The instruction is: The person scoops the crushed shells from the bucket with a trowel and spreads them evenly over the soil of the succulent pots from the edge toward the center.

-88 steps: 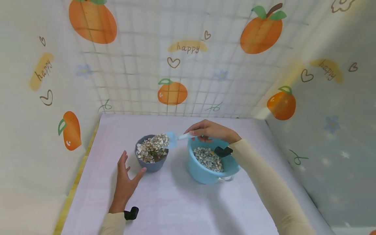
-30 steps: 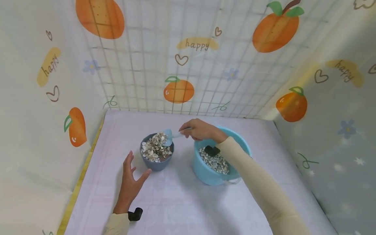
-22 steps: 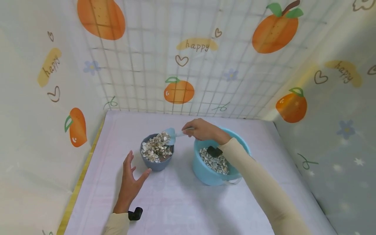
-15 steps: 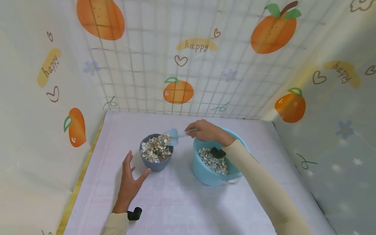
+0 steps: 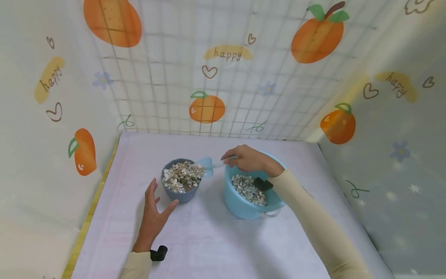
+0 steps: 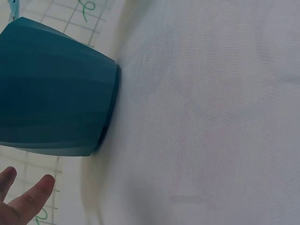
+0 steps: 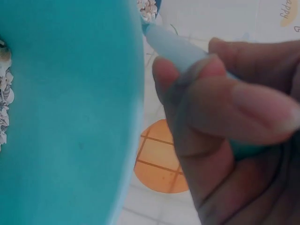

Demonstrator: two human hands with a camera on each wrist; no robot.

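Note:
My right hand [image 5: 244, 158] pinches the handle [image 7: 176, 47] of a small light-blue shovel [image 5: 208, 166]. The shovel's blade reaches over the right rim of a blue-grey flowerpot [image 5: 181, 196], with shell bits at its tip. Pale, broken shells [image 5: 179, 176] fill most of the pot, and some brown shows at the front. To the pot's left, my left hand [image 5: 153, 215] stands with fingers spread and thumb close to the pot's near side; it holds nothing. In the left wrist view the side of the pot [image 6: 56, 93] is seen above two fingertips [image 6: 44, 185].
Below my right wrist stands a light-blue bucket [image 5: 240, 207] with grey-white shell bits [image 5: 249, 190] in it and a pale handle [image 5: 273, 214] at its front. A white cloth [image 5: 195, 248] covers the table, walled by printed sheets [image 5: 230, 89] on three sides.
The shovel has drawn back to the right across the pot's rim, and its heap of shells has shrunk while the shells in the pot lie more evenly. My left hand stays beside the pot.

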